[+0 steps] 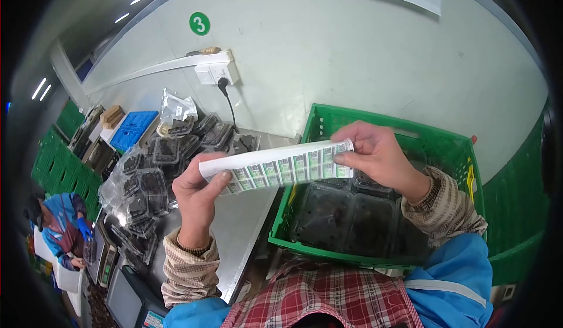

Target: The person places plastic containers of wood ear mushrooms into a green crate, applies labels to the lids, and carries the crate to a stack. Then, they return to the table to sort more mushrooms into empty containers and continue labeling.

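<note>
A curled sheet of labels (278,168), printed in rows of small green and white stickers, is stretched between my two hands. My left hand (199,190) pinches its left end, thumb on the printed side. At the other end, my right hand (378,158) grips the sheet between thumb and fingers. Beneath my right hand stands a green crate (375,260) with clear plastic boxes (319,213) of dark contents in it. The sheet and my right hand hide part of the crate's far side.
Clear clamshell boxes (153,181) are heaped on the metal table (246,216) at left. A scale (132,298) stands at the lower left. Beyond it, a co-worker (61,222) with a blue glove handles a box. A black plug (223,83) and cord hang from the wall socket.
</note>
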Action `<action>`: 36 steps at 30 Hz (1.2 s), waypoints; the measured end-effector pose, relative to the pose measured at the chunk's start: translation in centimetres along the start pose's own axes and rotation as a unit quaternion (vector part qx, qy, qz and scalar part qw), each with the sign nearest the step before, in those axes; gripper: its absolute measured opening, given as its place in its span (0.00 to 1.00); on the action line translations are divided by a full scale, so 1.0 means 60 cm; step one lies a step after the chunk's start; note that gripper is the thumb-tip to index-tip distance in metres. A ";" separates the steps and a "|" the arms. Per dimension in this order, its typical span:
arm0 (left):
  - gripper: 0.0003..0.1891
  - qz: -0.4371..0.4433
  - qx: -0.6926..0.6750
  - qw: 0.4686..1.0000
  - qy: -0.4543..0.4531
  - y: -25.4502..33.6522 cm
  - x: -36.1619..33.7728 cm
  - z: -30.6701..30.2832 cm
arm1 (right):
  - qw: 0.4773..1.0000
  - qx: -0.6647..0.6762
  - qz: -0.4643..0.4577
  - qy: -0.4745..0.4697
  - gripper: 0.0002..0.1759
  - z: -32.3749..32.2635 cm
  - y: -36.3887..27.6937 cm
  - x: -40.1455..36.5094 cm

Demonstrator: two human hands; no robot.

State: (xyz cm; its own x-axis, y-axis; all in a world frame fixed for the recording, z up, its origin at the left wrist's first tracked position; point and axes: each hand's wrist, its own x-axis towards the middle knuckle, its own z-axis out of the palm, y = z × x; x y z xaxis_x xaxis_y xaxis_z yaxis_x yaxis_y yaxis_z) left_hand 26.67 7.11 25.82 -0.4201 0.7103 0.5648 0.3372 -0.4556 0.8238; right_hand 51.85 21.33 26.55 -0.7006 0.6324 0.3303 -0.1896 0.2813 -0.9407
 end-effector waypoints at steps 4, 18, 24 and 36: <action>0.04 -0.025 -0.031 0.999 0.005 0.005 -0.006 -0.013 | 0.993 -0.084 0.078 -0.022 0.09 -0.009 -0.004 -0.007; 0.02 0.095 0.083 0.990 0.066 0.047 -0.017 -0.012 | 0.968 -0.231 -0.030 -0.095 0.13 -0.011 -0.021 0.005; 0.04 0.122 0.245 0.961 0.049 0.064 -0.014 0.001 | 0.934 -0.308 -0.059 -0.171 0.12 0.031 -0.058 0.035; 0.09 0.031 0.252 0.966 0.040 0.041 -0.015 -0.022 | 0.921 -0.350 -0.137 -0.107 0.07 0.066 -0.027 0.041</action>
State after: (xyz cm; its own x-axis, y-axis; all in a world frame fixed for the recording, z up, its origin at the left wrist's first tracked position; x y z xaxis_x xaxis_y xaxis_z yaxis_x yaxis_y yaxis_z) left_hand 26.75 4.64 27.43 -0.4421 0.6373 0.6312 0.7237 -0.1623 0.6708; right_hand 47.69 19.57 28.61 -0.8263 0.3334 0.4540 0.0580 0.8521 -0.5202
